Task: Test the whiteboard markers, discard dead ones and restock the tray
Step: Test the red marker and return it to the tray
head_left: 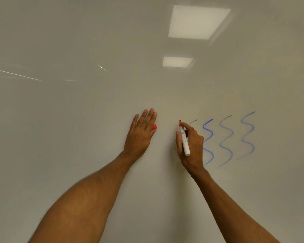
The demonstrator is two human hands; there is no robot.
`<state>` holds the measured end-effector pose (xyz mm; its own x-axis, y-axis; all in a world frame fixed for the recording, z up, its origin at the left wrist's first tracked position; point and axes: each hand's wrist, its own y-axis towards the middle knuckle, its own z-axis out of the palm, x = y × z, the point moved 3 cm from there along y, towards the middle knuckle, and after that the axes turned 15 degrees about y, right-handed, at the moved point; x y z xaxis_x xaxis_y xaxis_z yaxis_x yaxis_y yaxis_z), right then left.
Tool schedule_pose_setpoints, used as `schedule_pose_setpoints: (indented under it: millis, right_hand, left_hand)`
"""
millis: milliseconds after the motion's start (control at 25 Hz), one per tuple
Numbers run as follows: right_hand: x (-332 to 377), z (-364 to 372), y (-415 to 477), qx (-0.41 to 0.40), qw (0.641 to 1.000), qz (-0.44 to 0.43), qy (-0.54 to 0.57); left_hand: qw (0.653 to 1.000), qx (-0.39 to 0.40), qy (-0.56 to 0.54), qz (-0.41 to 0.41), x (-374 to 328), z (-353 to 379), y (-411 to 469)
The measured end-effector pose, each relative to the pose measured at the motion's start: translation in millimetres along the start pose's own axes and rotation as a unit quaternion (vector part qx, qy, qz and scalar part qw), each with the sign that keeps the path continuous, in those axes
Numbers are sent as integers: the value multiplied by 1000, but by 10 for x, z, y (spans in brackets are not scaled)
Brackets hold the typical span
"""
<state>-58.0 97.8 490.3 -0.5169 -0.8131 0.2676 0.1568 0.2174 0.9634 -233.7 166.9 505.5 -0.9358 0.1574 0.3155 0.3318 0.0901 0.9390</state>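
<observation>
Whiteboard (77,120): marker (185,141) in R hand (194,148), cap (154,127) L hand (140,134)

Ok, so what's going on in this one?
A person is testing a marker on a whiteboard. The right hand grips the white-barrelled marker, its red tip at the board. The left hand lies with straight fingers against the board, a red cap tucked at its thumb side. Right of the marker stand three blue squiggles, and a faint grey line runs partly behind the right hand. No red stroke shows yet.
</observation>
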Motion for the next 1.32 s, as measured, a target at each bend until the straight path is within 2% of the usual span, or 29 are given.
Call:
schedule_pose_setpoints:
  millis: [160, 320, 360, 520, 680, 880, 1040, 1320]
  right_hand:
    - [-53, 19, -72, -8, 999, 14, -35]
    - [-108, 129, -252, 106, 990, -44, -80]
    - [-140, 107, -319, 109, 989, -50, -82]
    - [-186, 5, -573, 36, 998, -10, -41]
    - [-193, 80, -923, 153, 978, -93, -105]
    - [-348, -119, -1200, 115, 985, 11, -129]
    - [-243, -81, -1404, 207, 964, -48, -158]
    - [-124, -120, -1635, 308, 943, -40, -123]
  left_hand:
    - [1000, -21, 12, 1, 3, 21, -26]
    - [999, -29, 13, 3, -5, 20, -9]
    - [999, -29, 13, 4, -6, 24, -9]
    - [1000, -24, 11, 1, -7, 32, -28]
    - [1000, -14, -5, -4, -3, -2, -29]
    - [999, 32, -29, -18, -6, -61, -50]
    - [997, 66, -40, -8, 21, -181, -60]
    - [993, 104, -1, 47, -29, -402, -686]
